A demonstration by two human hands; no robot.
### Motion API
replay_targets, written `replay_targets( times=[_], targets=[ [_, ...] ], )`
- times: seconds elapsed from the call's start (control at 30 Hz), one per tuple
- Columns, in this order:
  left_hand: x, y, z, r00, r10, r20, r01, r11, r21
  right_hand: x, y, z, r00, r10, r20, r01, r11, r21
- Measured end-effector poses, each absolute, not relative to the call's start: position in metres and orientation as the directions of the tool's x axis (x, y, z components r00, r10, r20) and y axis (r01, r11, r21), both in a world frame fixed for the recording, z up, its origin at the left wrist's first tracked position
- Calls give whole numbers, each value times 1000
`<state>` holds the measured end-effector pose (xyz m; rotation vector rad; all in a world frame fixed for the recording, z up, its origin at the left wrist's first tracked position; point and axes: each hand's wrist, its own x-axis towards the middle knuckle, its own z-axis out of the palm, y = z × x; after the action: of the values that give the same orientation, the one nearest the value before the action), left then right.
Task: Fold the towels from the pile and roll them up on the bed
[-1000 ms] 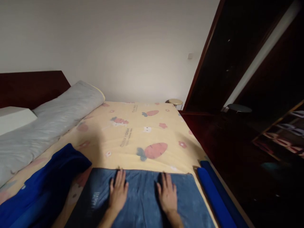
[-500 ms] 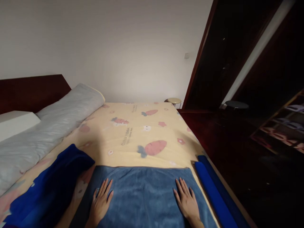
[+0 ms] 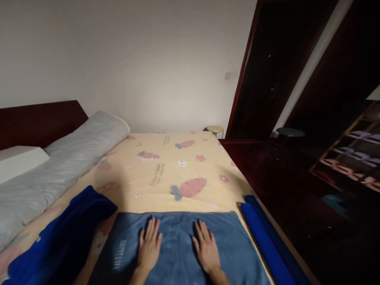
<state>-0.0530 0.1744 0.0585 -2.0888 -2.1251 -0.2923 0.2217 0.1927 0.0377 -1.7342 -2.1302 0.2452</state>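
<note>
A blue-grey towel (image 3: 237,249) lies spread flat on the near part of the bed. My left hand (image 3: 149,247) rests on it palm down, fingers stretched out. My right hand (image 3: 206,249) lies flat beside it, a short gap between the two, fingers also spread. Both sit near the towel's middle, just behind its far edge. Neither hand holds anything. The towel's left part has a dark band with pale lettering (image 3: 118,255).
The bed has a yellow sheet (image 3: 166,170) printed with carrots. A bright blue cloth (image 3: 59,233) is bunched at the left, a blue roll (image 3: 267,245) lies along the right bed edge. Grey bedding (image 3: 59,158) and a dark headboard (image 3: 38,118) are at far left. Dark wardrobe (image 3: 282,79) stands right.
Both hands have slid inward from the towel's left and right sides to its middle. A second ago they were also near the middle.
</note>
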Motion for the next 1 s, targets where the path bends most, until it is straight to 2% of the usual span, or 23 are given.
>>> replay_targets(
  times=[0.1, 0.17, 0.27, 0.33, 0.4, 0.5, 0.6, 0.73, 0.83, 0.93, 1.0],
  targets=[
    [6, 204, 60, 120, 981, 152, 988, -133, 80, 173, 206, 50, -330, 938, 109, 838, 344, -424],
    [3, 215, 57, 147, 985, 85, 983, -155, 98, 185, 219, 53, -339, 940, 41, 854, 326, -407],
    [-63, 214, 47, 15, 995, 99, 998, -20, 55, 257, 236, 47, -174, 985, 8, 946, 169, -276],
    [-121, 206, 40, -192, 968, 161, 981, 196, -5, 310, 242, 38, -21, 998, 60, 985, 31, -169],
    [-165, 198, 36, -239, 957, 165, 968, 248, -37, 346, 244, 30, 33, 996, 79, 992, -23, -120],
    [-181, 195, 38, -231, 961, 150, 968, 243, -68, 360, 243, 23, 31, 996, 83, 993, -21, -112],
    [-158, 204, 46, -315, 936, 158, 940, 331, -85, 355, 243, 21, 24, 997, 77, 991, -14, -132],
    [-143, 216, 51, -394, 895, 208, 911, 411, -40, 359, 239, 16, 62, 990, 129, 988, -42, -151],
    [-161, 224, 56, -461, 882, 94, 887, 460, 34, 368, 238, 16, 137, 985, 108, 984, -122, -132],
    [-174, 231, 73, -495, 865, -77, 861, 501, 91, 371, 244, 27, 202, 979, -36, 973, -205, -109],
    [-166, 227, 86, -482, 875, -55, 869, 485, 99, 365, 246, 37, 221, 972, -85, 969, -228, -91]
  ],
)
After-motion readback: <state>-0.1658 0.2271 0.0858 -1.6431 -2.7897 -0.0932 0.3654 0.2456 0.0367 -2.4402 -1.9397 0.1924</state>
